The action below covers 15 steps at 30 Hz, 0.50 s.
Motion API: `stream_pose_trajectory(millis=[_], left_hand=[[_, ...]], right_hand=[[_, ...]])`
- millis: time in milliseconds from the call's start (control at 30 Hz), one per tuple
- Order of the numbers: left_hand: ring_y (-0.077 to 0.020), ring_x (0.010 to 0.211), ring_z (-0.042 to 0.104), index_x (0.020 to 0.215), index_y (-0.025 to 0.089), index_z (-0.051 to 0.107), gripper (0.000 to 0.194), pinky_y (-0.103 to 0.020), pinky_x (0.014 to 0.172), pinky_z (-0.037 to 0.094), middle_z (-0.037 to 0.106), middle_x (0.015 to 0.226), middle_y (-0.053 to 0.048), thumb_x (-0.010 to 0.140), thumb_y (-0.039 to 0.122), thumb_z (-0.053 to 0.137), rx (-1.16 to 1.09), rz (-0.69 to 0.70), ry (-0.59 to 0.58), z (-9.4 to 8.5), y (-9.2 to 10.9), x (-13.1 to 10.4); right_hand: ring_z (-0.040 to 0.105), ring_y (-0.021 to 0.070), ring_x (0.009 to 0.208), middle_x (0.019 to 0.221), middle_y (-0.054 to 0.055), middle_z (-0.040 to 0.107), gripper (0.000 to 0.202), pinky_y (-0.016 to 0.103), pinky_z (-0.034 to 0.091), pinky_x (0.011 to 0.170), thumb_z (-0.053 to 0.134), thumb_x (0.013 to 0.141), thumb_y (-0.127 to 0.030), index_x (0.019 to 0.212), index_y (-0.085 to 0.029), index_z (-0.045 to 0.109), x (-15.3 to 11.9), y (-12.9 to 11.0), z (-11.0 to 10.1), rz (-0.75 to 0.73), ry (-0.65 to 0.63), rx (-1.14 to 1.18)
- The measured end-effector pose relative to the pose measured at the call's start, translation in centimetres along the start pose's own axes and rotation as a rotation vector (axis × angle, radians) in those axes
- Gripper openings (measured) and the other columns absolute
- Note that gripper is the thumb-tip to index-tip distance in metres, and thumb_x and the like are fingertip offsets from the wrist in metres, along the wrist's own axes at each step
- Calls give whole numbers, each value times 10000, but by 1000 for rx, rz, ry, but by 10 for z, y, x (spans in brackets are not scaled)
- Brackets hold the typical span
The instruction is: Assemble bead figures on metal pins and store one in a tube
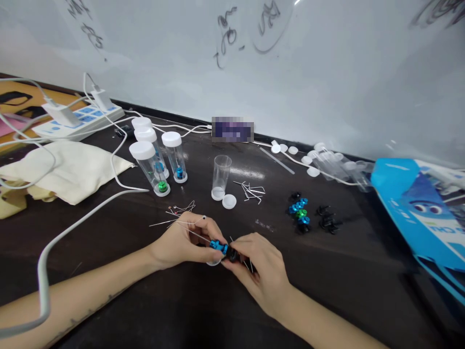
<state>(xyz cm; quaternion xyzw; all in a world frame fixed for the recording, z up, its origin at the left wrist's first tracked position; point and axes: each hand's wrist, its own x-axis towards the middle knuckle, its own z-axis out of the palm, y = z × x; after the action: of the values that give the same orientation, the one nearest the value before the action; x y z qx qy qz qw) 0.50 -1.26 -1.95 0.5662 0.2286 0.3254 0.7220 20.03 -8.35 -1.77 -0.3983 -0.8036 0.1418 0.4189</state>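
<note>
Near the middle of the table my left hand [183, 245] pinches a shiny blue metal part [218, 246] between thumb and fingers. A thin metal wire [198, 236] runs from it back across the hand. My right hand [267, 271] grips a black part [232, 254] that meets the blue part's right end. Thin metal prongs [251, 264] stick out by the right fingers. Whether the two parts are joined I cannot tell. A white round edge [214, 262] shows under the left fingertips. Just behind the left hand lie several thin wires [181, 209].
Beyond my hands stand an uncapped clear tube [222, 169], a white cap [229, 201] and several capped tubes [174, 150]. Metal pins [250, 191], blue and green parts [301, 213] and black pieces [329, 220] lie right. A white cable [45, 261] crosses my left forearm.
</note>
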Motion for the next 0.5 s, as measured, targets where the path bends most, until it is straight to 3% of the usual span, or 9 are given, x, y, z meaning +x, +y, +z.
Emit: stream_pose_trajectory(millis=[100, 233, 333, 400, 500], left_hand=[[-134, 657, 673, 763, 125, 725, 166, -218, 599, 542, 713, 745, -33, 641, 45, 805, -7, 2, 8, 0, 0, 1], [-117, 640, 657, 764, 125, 730, 176, -199, 587, 528, 714, 734, -29, 632, 40, 809, -2, 5, -6, 1, 1, 1], [-119, 678, 669, 753, 132, 725, 175, -196, 620, 533, 719, 752, -23, 634, 36, 809, -16, -6, 10, 1, 2, 1], [-121, 689, 673, 753, 134, 722, 175, -198, 629, 535, 718, 756, -21, 636, 38, 810, -21, -10, 18, 0, 2, 0], [-117, 660, 661, 757, 129, 724, 176, -197, 602, 528, 709, 738, -21, 631, 51, 818, -8, -11, 13, 0, 1, 0]], right_hand=[[591, 187, 751, 872, 74, 663, 112, 327, 445, 668, 613, 907, -141, 1009, -169, 575, 0, 0, 0, -28, 28, -10], [530, 166, 611, 689, 22, 598, 161, 320, 416, 596, 594, 933, -325, 876, -176, 574, 1, 0, 0, 16, -7, 32], [566, 180, 689, 775, 48, 635, 45, 326, 443, 636, 584, 937, -205, 965, -171, 590, 0, 1, 1, 8, 21, 10], [587, 190, 757, 860, 69, 660, 128, 333, 460, 674, 595, 915, -117, 1030, -173, 587, 0, 1, 1, -1, 44, 10], [567, 185, 696, 784, 49, 644, 79, 330, 451, 636, 630, 911, -217, 964, -172, 593, 0, 1, 0, 14, 31, 51]])
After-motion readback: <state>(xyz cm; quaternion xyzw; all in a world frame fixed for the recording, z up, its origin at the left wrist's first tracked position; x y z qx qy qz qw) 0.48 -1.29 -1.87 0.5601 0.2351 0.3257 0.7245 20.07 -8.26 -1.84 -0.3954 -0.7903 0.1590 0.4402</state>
